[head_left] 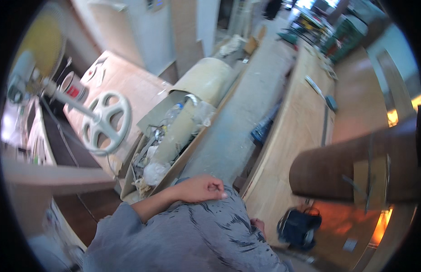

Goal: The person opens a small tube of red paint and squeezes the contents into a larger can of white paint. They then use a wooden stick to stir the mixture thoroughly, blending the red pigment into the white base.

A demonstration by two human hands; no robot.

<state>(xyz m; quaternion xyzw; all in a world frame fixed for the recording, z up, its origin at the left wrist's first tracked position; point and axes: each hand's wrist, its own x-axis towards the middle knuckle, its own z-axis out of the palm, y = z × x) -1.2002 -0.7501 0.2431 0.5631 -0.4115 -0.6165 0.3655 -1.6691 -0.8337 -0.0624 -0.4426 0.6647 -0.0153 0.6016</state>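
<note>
My left hand [201, 188] is held in front of my grey patterned shirt [187, 235], its fingers curled in a loose fist with nothing showing in them. Only a small part of my right hand [258, 224] shows at the shirt's right side; the rest is hidden, so its fingers cannot be made out. Just ahead of the left hand stands a long open box [183, 165] of scraps, with a crumpled white plastic bag [157, 173] at its near end. A dark blue bag [298, 228] lies to the right of my right hand.
A long wooden bench [287, 140] runs away on the right, with a long-handled tool [315, 86] on it. A large brown roll [328, 165] juts in from the right. At left stand a pedestal fan's white base [122, 119] and a white can [73, 86].
</note>
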